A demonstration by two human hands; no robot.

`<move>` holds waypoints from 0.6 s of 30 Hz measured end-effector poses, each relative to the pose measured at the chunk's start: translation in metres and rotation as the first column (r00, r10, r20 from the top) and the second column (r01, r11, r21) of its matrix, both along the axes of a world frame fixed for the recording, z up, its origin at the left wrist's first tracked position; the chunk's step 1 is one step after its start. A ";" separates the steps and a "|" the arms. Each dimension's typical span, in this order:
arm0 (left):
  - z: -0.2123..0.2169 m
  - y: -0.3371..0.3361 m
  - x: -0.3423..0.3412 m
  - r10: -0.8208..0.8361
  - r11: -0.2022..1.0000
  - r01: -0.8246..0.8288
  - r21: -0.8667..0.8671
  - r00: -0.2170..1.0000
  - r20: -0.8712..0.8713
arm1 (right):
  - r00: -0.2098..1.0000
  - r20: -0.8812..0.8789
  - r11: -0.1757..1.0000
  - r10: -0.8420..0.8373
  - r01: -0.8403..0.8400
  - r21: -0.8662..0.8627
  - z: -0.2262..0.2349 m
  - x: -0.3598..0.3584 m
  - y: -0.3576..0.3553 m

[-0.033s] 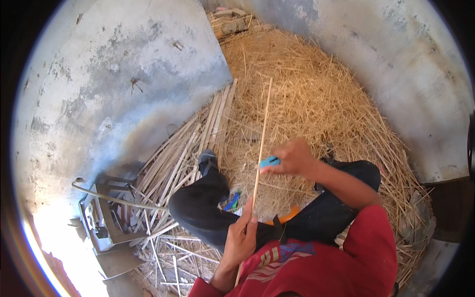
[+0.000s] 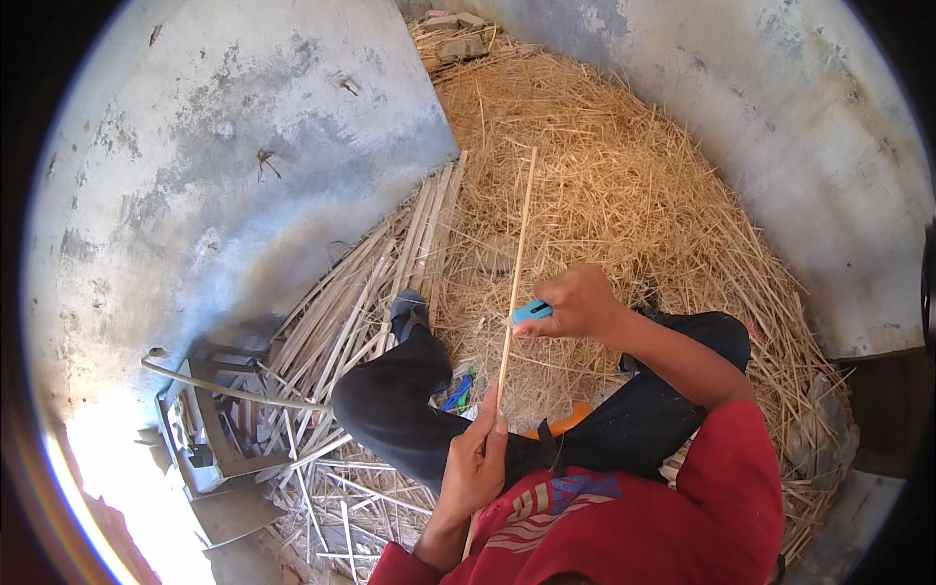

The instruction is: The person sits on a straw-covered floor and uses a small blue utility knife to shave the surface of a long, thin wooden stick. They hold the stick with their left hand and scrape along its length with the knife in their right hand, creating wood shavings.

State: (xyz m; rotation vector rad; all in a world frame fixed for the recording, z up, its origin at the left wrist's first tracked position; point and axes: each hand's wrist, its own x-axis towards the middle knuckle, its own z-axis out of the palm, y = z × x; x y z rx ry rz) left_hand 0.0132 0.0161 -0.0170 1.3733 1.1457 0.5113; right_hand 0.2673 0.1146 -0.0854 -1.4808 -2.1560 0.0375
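A long, thin pale wooden strip, perhaps bamboo, runs away from my body over my lap. My left hand is closed around its near part, and the lower end passes along my red shirt. In my right hand is a blue-handled cutter, which looks like a utility knife. Its front end meets the strip's right side, roughly midway along; the blade itself is too small to make out. The strip's far end stands free above the straw-like shavings.
Many flat strips lie along the left wall. A wooden frame-like box stands at the lower left, with a bent rod across it. Between my legs are an orange object and a blue scrap. Another wall curves along the right.
My right hand and the cutter have shifted very slightly away from me along the strip. My left hand keeps its grip in nearly the same place.
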 end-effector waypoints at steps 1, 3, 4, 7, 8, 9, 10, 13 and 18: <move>-0.001 0.000 0.000 -0.005 1.000 0.005 0.013 1.000 0.004 | 1.000 -0.015 0.999 0.018 -0.017 0.037 0.000 0.002 0.003; -0.004 0.002 0.002 -0.013 0.998 0.012 0.062 1.000 0.021 | 0.997 -0.042 0.992 0.059 -0.053 0.118 -0.002 0.003 0.011; -0.004 0.003 0.002 -0.016 0.996 0.013 0.093 0.999 0.031 | 0.998 -0.056 0.990 0.013 -0.005 0.138 -0.004 0.005 0.014; 0.007 -0.002 0.002 -0.023 0.999 0.022 -0.025 0.999 -0.044 | 0.965 -0.032 0.964 -0.261 0.258 -0.066 -0.019 0.039 0.043; 0.007 -0.008 0.000 -0.044 0.999 0.044 -0.004 0.999 -0.018 | 0.903 0.065 0.856 -0.425 0.425 -0.296 -0.023 0.068 0.058; 0.004 -0.014 0.001 -0.056 0.998 0.056 0.023 0.998 0.013 | 0.912 0.040 0.878 -0.409 0.405 -0.257 -0.020 0.067 0.058; 0.003 -0.017 0.001 -0.070 0.996 0.068 0.050 0.997 0.044 | 0.920 0.015 0.897 -0.391 0.385 -0.217 -0.018 0.066 0.055; 0.001 -0.014 -0.005 0.056 0.990 -0.043 -0.134 0.994 0.094 | 0.981 -0.037 0.980 -0.192 0.190 -0.052 -0.023 0.030 0.023; 0.003 -0.018 -0.012 0.004 0.977 0.027 -0.210 0.989 0.147 | 0.926 0.176 0.935 -0.333 0.349 -0.068 -0.029 0.075 0.055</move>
